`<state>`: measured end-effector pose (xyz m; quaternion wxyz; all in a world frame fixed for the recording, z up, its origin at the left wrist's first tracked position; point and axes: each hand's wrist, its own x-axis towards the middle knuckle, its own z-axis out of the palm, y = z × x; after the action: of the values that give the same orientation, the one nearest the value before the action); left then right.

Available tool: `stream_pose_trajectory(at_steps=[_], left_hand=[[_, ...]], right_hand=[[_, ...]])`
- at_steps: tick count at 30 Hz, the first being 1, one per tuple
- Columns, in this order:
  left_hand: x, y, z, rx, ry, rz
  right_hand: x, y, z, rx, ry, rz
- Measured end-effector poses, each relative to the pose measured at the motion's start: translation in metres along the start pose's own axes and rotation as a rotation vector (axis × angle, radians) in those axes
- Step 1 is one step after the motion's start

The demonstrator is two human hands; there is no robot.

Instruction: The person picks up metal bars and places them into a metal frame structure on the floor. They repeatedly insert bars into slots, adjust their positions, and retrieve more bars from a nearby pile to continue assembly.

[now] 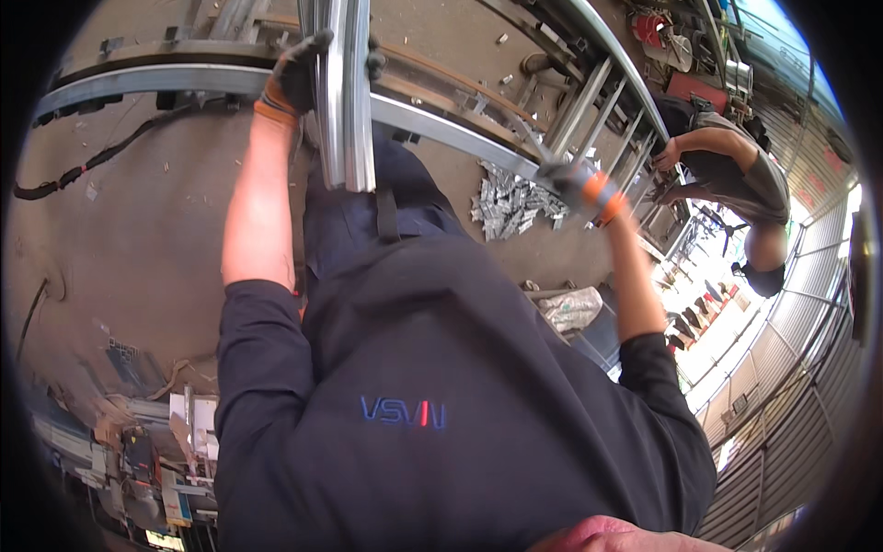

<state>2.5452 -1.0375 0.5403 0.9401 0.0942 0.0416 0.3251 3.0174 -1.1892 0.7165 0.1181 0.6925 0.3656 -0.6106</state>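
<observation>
My left hand (296,85), in a dark glove with an orange cuff, is wrapped round a bundle of long silvery metal channels (346,120). Fingertips show on the far side of the bundle. The channels stand across a long metal rail (441,129) in front of my legs, their near ends over my dark trousers. Off to the right, my right hand (585,190), gloved in grey and orange, is at the right part of that rail. Motion smears its fingers, so whether it holds anything cannot be made out.
Short cut metal pieces (520,202) lie heaped on the floor beyond the rail's near side. A ladder-like metal frame (612,115) stands at the right, where another person (736,170) bends over it. A black cable (110,152) trails at the left.
</observation>
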Motion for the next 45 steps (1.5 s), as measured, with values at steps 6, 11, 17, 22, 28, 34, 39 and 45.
stream_pose_trajectory(at_steps=[6,11,17,22,28,34,39,45], left_hand=[[-0.003,-0.007,-0.036,-0.006,0.109,0.301],[0.0,-0.002,-0.03,-0.121,-0.031,-0.008],[0.007,0.004,0.005,-0.015,-0.1,0.082],[0.005,0.004,0.007,-0.209,-0.077,-0.058],[0.003,0.003,0.017,0.126,0.112,0.047],[0.006,0.007,0.013,0.041,-0.043,0.046],[0.005,0.001,0.0,0.051,-0.005,0.059],[0.007,0.008,0.011,-0.024,0.01,-0.007]], right_hand=[[0.056,0.055,0.01,-0.536,0.395,-0.443],[-0.005,0.001,-0.034,-0.106,-0.076,-0.056],[-0.027,0.002,0.052,-0.224,0.371,-0.117],[-0.052,-0.03,-0.038,0.065,-0.085,0.118],[-0.052,0.009,0.077,-0.011,0.233,-0.055],[-0.059,0.018,-0.042,0.184,0.022,0.007],[-0.049,0.134,0.141,-0.031,0.338,0.024],[-0.11,0.123,0.023,0.495,0.317,-0.125]])
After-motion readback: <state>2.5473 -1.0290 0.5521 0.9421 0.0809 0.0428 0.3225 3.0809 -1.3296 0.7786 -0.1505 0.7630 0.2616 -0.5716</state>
